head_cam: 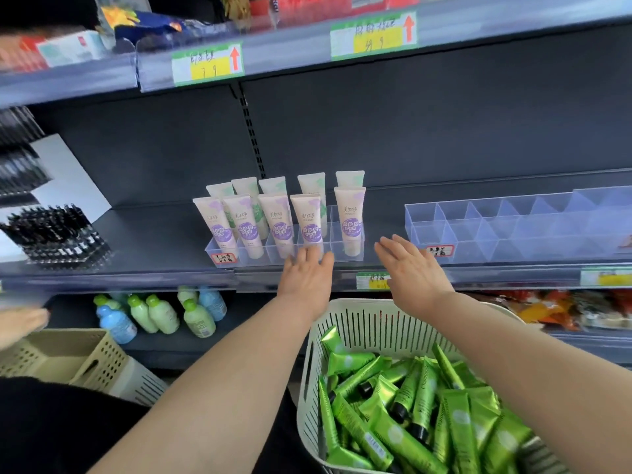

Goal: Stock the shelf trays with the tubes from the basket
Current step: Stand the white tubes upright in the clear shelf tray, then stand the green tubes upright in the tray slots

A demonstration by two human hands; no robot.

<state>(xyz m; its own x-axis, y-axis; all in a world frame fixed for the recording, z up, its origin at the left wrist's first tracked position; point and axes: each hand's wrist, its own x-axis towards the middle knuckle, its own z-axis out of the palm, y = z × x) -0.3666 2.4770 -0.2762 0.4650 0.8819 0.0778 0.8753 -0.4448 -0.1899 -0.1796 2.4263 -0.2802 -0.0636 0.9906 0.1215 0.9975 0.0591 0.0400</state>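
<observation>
Both are open and empty: the left hand [306, 277] at the front of the filled tray [225, 252], the right hand [408, 268] just right of it. A bump may topple its upright tubes [278, 217].

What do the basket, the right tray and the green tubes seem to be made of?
Basket: likely matte cream plastic, with moulded slots. Right tray: clear glossy plastic, probably acrylic; the shelf shows through its dividers. Green tubes: soft plastic or laminate with metallic sheen; highlights glint along them.
</observation>
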